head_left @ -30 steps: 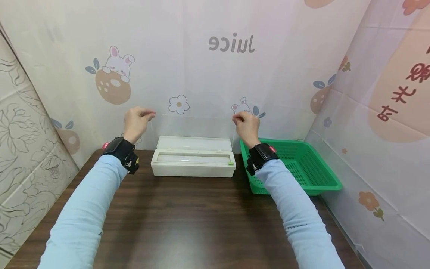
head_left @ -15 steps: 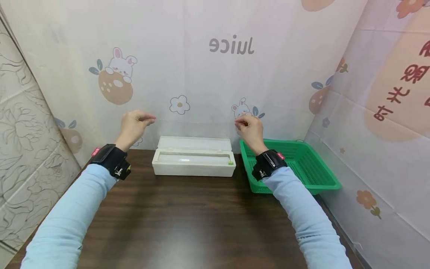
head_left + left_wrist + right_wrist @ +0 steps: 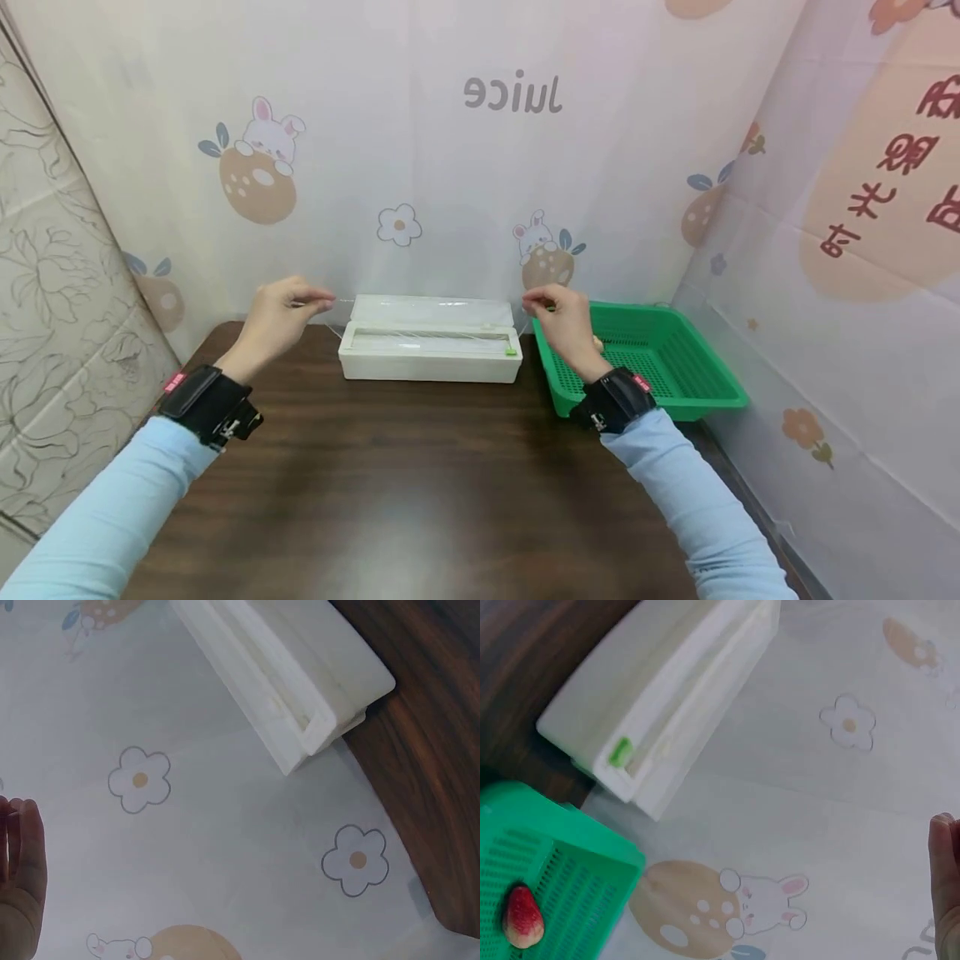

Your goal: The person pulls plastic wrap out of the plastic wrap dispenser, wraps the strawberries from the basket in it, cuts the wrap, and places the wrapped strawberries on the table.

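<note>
A clear sheet of cling film [image 3: 435, 335] stretches between my two hands, its edges faint against the wall. My left hand [image 3: 279, 321] pinches one corner between thumb and fingers, left of the white cling film dispenser [image 3: 431, 368]. Over the green basket's near left side, my right hand [image 3: 564, 327] pinches the opposite corner. The dispenser's lid stands raised at the back, and a green slider [image 3: 511, 351] sits at its right end. Each wrist view catches only part of a hand: left fingers [image 3: 30, 855] and right fingers [image 3: 941, 862].
A green basket [image 3: 675, 410] stands right of the dispenser; in the right wrist view a red, pale-tipped strawberry-like fruit [image 3: 523, 916] lies inside it. A patterned sheet [image 3: 450, 167] hangs close behind the dark wooden table [image 3: 420, 467], and another wall borders the right side.
Both hands have come down from above the dispenser to about its lid height, bringing the film lower. The left hand has shifted slightly left. The pinches still hold.
</note>
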The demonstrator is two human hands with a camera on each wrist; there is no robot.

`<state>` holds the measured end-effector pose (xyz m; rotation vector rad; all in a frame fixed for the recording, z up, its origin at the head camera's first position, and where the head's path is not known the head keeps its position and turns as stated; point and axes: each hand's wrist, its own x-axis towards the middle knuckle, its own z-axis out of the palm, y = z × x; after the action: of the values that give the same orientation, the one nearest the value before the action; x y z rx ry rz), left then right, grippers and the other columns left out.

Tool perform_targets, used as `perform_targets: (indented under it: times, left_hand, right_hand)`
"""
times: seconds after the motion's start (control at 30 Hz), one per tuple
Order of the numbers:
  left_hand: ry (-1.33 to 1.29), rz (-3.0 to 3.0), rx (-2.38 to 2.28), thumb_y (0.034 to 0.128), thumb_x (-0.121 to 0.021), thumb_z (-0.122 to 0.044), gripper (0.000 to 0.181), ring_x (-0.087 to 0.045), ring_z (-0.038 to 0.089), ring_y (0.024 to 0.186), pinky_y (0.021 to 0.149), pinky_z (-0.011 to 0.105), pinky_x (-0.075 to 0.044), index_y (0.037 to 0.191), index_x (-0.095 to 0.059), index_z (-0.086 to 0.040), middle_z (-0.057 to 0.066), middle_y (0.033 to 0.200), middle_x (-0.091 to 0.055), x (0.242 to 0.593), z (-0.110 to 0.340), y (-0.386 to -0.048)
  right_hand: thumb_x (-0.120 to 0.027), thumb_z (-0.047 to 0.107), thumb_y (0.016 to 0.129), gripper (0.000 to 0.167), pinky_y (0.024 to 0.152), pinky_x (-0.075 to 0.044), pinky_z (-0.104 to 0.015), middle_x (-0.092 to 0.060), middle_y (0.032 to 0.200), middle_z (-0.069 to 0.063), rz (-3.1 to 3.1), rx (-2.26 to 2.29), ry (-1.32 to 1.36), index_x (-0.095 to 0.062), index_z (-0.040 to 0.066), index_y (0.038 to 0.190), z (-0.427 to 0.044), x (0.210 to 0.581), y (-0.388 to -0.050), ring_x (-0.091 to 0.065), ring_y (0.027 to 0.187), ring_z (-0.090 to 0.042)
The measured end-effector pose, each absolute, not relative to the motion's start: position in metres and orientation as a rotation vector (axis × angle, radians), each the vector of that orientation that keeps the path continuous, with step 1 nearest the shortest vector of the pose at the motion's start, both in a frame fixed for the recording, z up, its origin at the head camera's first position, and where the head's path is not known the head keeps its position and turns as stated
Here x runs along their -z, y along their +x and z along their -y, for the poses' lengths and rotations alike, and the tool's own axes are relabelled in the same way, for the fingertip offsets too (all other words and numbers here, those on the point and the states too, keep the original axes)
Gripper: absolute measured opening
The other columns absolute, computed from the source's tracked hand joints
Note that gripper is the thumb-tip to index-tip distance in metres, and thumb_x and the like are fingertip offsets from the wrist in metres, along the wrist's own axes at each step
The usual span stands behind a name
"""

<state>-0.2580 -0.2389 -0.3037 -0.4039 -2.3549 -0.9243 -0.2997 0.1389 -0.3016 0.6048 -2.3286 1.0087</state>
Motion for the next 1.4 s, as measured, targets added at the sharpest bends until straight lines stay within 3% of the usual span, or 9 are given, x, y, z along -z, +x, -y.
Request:
perform_targets:
  times: [0.1,0.23,0.37,0.47,0.6,0.73,1.07,1.27,1.4]
  left_hand:
    - [-0.449,2.336,0.896,0.0804,-0.068,-0.005,0.01,-0.058,0.008,0.072,0.063,0.008,-0.041,0.089,-0.073,-0.004,0.005,0.078,-0.065,0.313,0.242,-0.245]
    - [-0.51,2.311,0.854,0.0763,-0.07,-0.001,0.012,-0.049,-0.002,0.064,0.057,0.01,-0.038,0.087,-0.073,-0.005,0.001,0.075,-0.064,0.33,0.246,-0.228]
    - [-0.568,2.301,0.845,0.0712,-0.072,0.004,0.016,-0.045,-0.001,0.06,0.054,0.011,-0.036,0.083,-0.073,-0.007,-0.003,0.072,-0.062,0.351,0.245,-0.213]
    - [-0.611,2.306,0.862,0.0688,-0.072,0.007,0.02,-0.044,-0.001,0.058,0.052,0.011,-0.035,0.081,-0.073,-0.008,-0.004,0.072,-0.061,0.367,0.245,-0.201]
    - [-0.653,2.343,0.889,0.0735,-0.071,0.0,0.014,-0.048,-0.001,0.06,0.051,0.01,-0.034,0.083,-0.073,-0.01,-0.004,0.073,-0.061,0.388,0.247,-0.187]
    - [-0.671,2.391,0.887,0.0758,-0.069,-0.004,0.011,-0.052,-0.001,0.062,0.052,0.011,-0.036,0.084,-0.073,-0.011,-0.003,0.074,-0.061,0.406,0.248,-0.177]
    - [-0.753,2.449,0.817,0.0676,-0.074,0.003,0.018,-0.054,-0.002,0.064,0.054,0.008,-0.038,0.08,-0.073,-0.01,-0.012,0.073,-0.057,0.447,0.247,-0.167]
    - [-0.824,2.465,0.811,0.0741,-0.071,-0.004,0.008,-0.055,-0.004,0.067,0.056,0.007,-0.039,0.08,-0.072,-0.009,-0.007,0.072,-0.058,0.466,0.247,-0.168]
    - [-0.886,2.438,0.726,0.0672,-0.074,0.004,0.018,-0.053,-0.004,0.065,0.055,0.009,-0.039,0.078,-0.072,-0.011,-0.009,0.071,-0.057,0.474,0.247,-0.171]
  right_hand:
    - [-0.059,0.022,0.089,0.016,0.066,-0.048,-0.032,-0.068,0.09,-0.003,2.286,-1.034,0.723,-0.07,0.013,0.096,-0.149,0.322,-0.297,-0.062,0.081,-0.014]
    - [-0.064,0.016,0.084,0.01,0.073,-0.038,-0.028,-0.067,0.088,0.001,2.27,-0.942,0.853,-0.07,0.016,0.093,-0.154,0.337,-0.278,-0.062,0.077,-0.012]
    - [-0.069,0.002,0.077,0.013,0.074,-0.041,-0.021,-0.067,0.083,-0.001,2.254,-0.811,0.978,-0.069,0.011,0.086,-0.153,0.348,-0.253,-0.061,0.074,-0.012]
    - [-0.069,0.0,0.076,0.015,0.064,-0.049,-0.023,-0.066,0.082,0.001,2.254,-0.792,1.076,-0.069,0.01,0.086,-0.156,0.365,-0.244,-0.061,0.075,-0.01]
    - [-0.069,-0.002,0.075,0.017,0.064,-0.049,-0.02,-0.065,0.082,0.0,2.266,-0.775,1.161,-0.068,0.01,0.087,-0.158,0.385,-0.235,-0.061,0.074,-0.009]
    - [-0.069,-0.003,0.075,0.016,0.064,-0.049,-0.017,-0.064,0.081,0.001,2.287,-0.768,1.192,-0.068,0.01,0.085,-0.158,0.402,-0.229,-0.061,0.073,-0.007]
    - [-0.067,0.001,0.08,0.01,0.067,-0.05,-0.018,-0.065,0.081,0.0,2.456,-0.763,1.236,-0.067,0.01,0.084,-0.153,0.44,-0.225,-0.062,0.076,-0.007]
    - [-0.069,0.003,0.078,0.011,0.067,-0.051,-0.021,-0.064,0.08,0.004,2.607,-0.636,1.221,-0.068,0.012,0.082,-0.154,0.456,-0.225,-0.061,0.077,-0.007]
    - [-0.069,0.004,0.078,0.01,0.069,-0.051,-0.024,-0.063,0.08,0.006,2.709,-0.558,1.212,-0.069,0.014,0.082,-0.157,0.467,-0.228,-0.061,0.078,-0.007]
